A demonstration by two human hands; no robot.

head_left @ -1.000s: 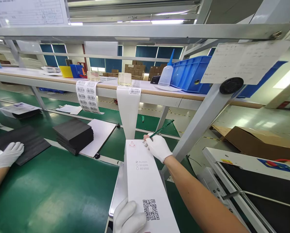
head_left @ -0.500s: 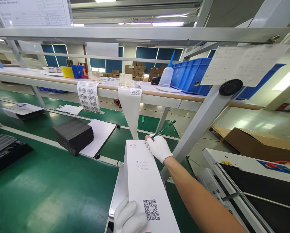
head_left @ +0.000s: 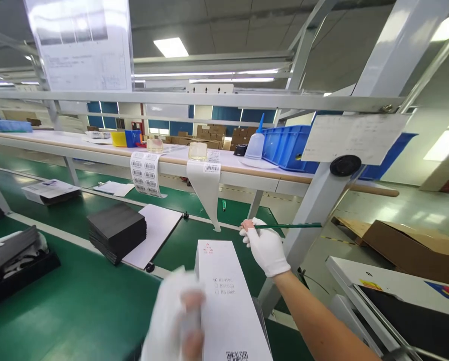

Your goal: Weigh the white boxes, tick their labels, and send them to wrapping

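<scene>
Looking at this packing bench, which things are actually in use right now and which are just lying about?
In use:
right hand holding green pencil
left hand, blurred, at white carton

Lying about:
black foam stack
barcode label strip
squeeze bottle
blue bin

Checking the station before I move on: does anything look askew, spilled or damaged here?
Nothing stands out. The white box sits upright and intact, the right hand holds a green pencil, and the left hand is too blurred to judge.
</scene>
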